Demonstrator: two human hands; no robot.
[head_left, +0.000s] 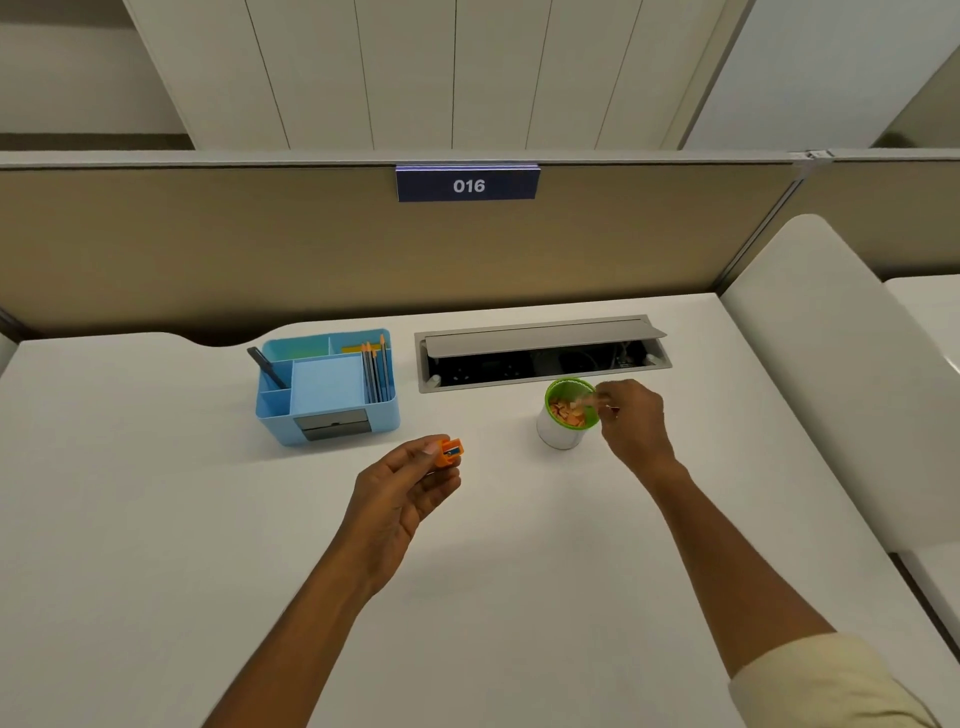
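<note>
On white cubicle desk (156, 519), left hand (400, 488) pinching sharpener (450, 452), right hand (631, 415) seemingly pinching pencil (589, 400)

Bright, even indoor light from overhead, slightly warm cast. Shadows faint, diffuse: soft patch beside organiser (327, 384), another at base of cup (561, 434). No hard glare. White desk (156, 519) near washed out, little texture. Wide-angle bowing: partition (208, 249) top edge curves, desk edges splay. Fingertips of right hand (631, 415) motion-blurred. Sign 016 (467, 184) sharp.
</note>
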